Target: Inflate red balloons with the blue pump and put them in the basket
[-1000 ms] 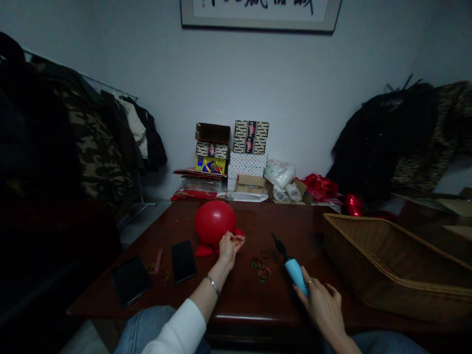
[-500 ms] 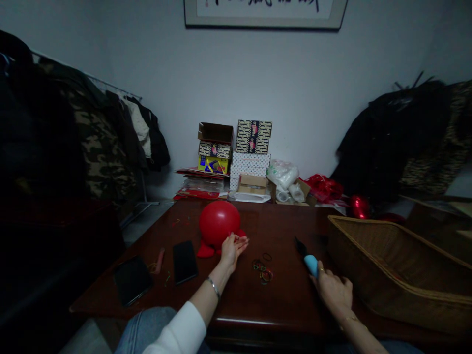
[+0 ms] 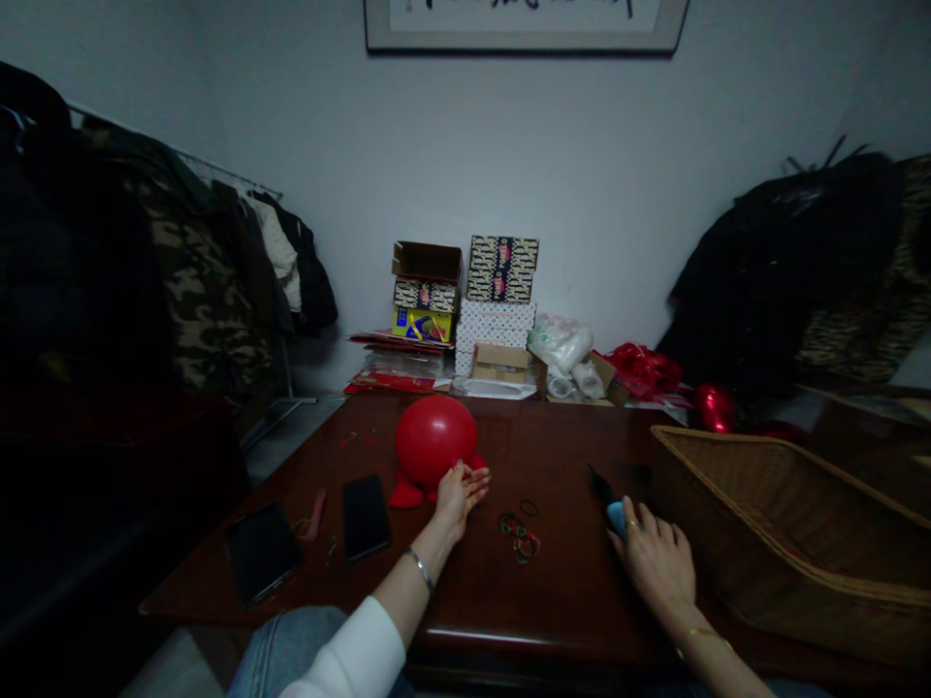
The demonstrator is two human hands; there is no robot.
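Left hand (image 3: 454, 500): pinching red balloon (image 3: 436, 434)
Right hand (image 3: 658, 558): draping over blue-handled tool (image 3: 616, 519), can't tell if gripping
Balloon step: apparently sealing
Next move: probably calling for rubber bands (image 3: 518, 531)

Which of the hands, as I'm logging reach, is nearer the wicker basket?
Right. The right hand is just left of the wicker basket, on the blue tool; the left hand is farther left, at the red balloon.
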